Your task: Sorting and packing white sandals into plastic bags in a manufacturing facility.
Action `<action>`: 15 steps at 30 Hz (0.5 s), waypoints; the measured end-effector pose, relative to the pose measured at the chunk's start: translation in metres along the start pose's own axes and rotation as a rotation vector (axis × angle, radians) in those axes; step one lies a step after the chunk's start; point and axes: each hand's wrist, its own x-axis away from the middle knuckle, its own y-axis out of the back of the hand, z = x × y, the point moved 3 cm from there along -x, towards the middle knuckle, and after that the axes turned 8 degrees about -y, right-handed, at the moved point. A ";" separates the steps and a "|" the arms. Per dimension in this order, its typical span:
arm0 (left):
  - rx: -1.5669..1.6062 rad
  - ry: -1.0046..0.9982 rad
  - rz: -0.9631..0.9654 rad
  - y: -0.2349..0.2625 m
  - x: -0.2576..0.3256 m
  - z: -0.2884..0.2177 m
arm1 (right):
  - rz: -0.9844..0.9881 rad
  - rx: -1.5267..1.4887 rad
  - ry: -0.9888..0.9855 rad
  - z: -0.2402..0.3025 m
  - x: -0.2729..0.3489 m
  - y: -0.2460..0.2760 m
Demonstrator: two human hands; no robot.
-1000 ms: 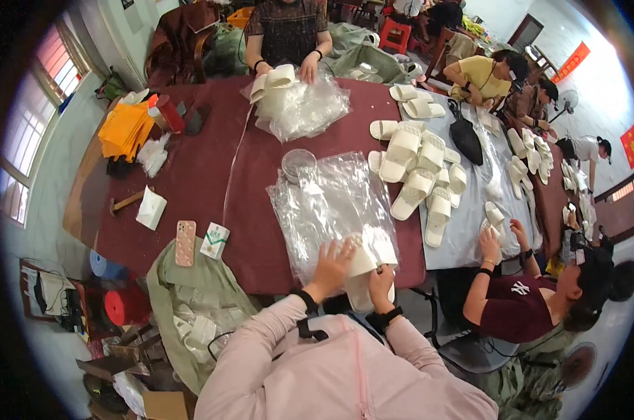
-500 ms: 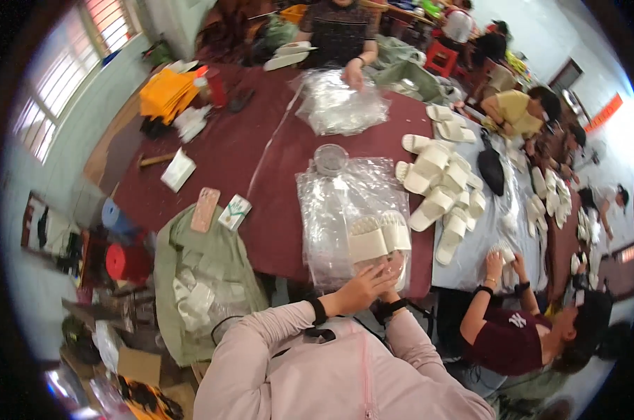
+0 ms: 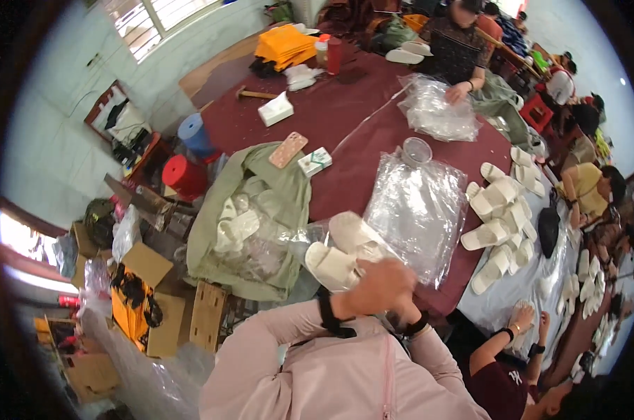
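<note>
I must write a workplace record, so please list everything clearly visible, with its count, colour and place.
Slippers: two, cream, at hands
Slipper pile: one, cream, table's right
Table: one, maroon, centre
Plastic bags: uncounted, clear, beside pile
Dish: one, clear, on bags
Sack: one, green, left
Phone: one, pink, by sack
Small box: one, white-green, by phone
Tissue pack: one, white, beyond phone
Hammer: one, brown, by tissue pack
People: several, varied clothing, far and right
Left hand: one, bare, at slippers
Right hand: one, bare, beside left
</note>
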 end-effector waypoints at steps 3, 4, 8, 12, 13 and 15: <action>-0.329 0.048 -0.535 0.051 0.049 0.017 | 0.313 -0.156 0.093 0.018 0.012 -0.018; -0.388 0.117 -0.556 0.068 0.067 0.021 | 0.414 -0.208 0.123 0.027 0.017 -0.024; -0.518 0.399 -0.618 0.118 0.106 0.023 | 0.586 -0.376 0.167 0.060 0.026 -0.022; -0.557 0.596 -0.694 0.149 0.131 0.044 | 0.349 -0.503 0.085 0.048 0.014 -0.009; -0.554 0.585 -0.690 0.157 0.133 0.052 | 0.158 -0.509 0.044 0.037 0.006 -0.004; -0.581 0.729 -0.537 0.172 0.136 0.074 | -0.249 -0.291 -0.011 -0.008 -0.014 0.006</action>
